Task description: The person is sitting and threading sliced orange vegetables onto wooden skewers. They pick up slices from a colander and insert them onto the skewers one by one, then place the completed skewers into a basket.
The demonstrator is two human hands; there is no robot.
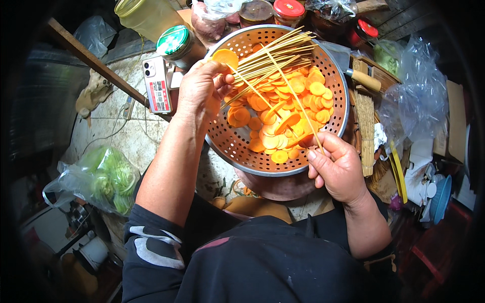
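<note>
A large perforated metal colander (335, 121) holds many carrot slices (265, 110), and a bundle of thin wooden skewers (273, 57) lies across its far side. At the colander's left rim, my left hand (204, 85) pinches a round carrot slice (226, 57) upright. A skewer (252, 86) runs from that slice toward more carrot slices (282, 119) threaded on it or lying near its far part. My right hand (335, 163), over the near right rim, holds another skewer (291, 91) between thumb and fingers, its tip pointing up and left over the bundle. Whether this skewer bears any slice is hidden by my fingers.
Left of the colander stand a phone (157, 85) and a green-lidded jar (178, 45). Red-lidded jars (289, 9) line the far side. A knife's wooden handle (365, 80) and a straw brush (363, 132) lie right. Bagged green vegetables (110, 180) sit at lower left.
</note>
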